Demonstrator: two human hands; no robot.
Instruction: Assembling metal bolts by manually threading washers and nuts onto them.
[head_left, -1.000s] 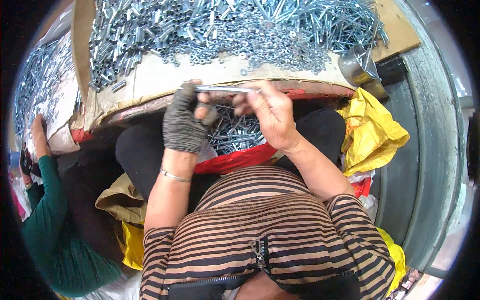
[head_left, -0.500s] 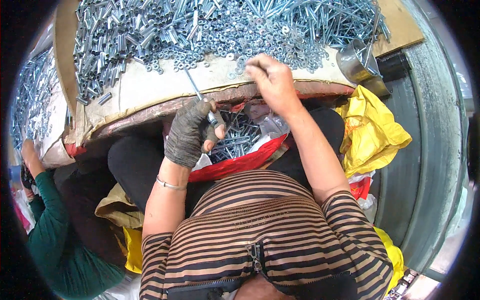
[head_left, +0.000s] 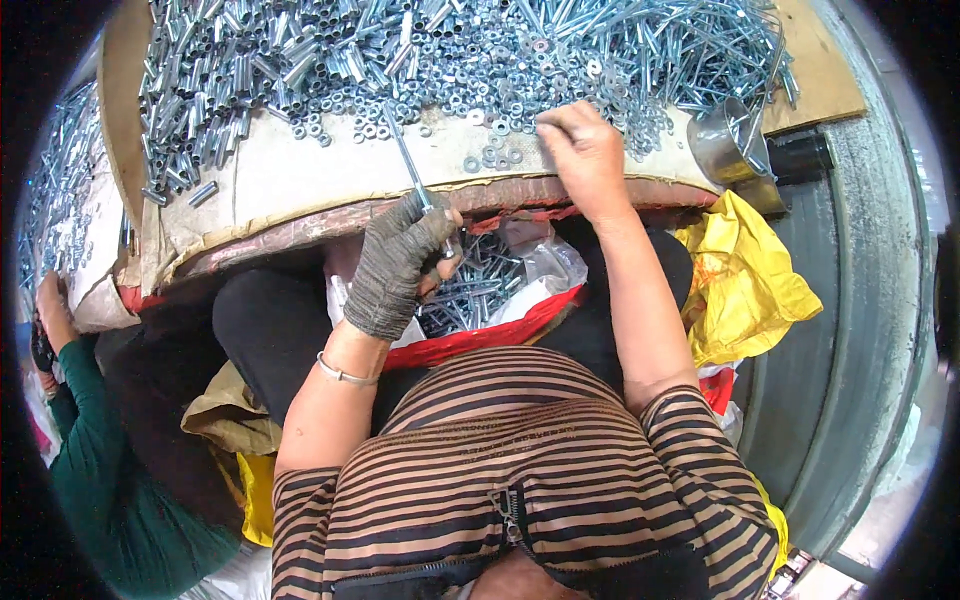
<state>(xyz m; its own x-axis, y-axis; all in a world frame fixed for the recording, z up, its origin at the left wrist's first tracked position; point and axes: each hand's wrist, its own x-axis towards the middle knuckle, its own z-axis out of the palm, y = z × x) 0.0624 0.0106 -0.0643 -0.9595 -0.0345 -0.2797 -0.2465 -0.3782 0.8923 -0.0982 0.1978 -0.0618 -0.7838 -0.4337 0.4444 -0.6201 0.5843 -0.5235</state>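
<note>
My left hand (head_left: 385, 275), in a grey fingerless glove, is closed around a long thin metal bolt (head_left: 407, 155). The bolt slants up and away, its far end over the worktable's near edge. My bare right hand (head_left: 585, 160) hovers over the pale table surface (head_left: 300, 165), just right of a few loose washers (head_left: 493, 158). Its fingers are bent together, and whatever they hold is hidden. Below my left hand an open bag with a red rim (head_left: 480, 338) sits in my lap, with metal bolts (head_left: 470, 300) inside.
Metal sleeves (head_left: 215, 95) lie heaped at the left of the table, nuts and washers in the middle, long bolts (head_left: 680, 50) at the right. A metal cup (head_left: 725, 145) stands at the right edge above a yellow bag (head_left: 745, 280). At far left a green-sleeved person (head_left: 100, 440) works.
My right hand has shifted right, away from the washers. My left hand has moved slightly right with the bolt, which now stands more upright. Several washers lie more apart near the edge.
</note>
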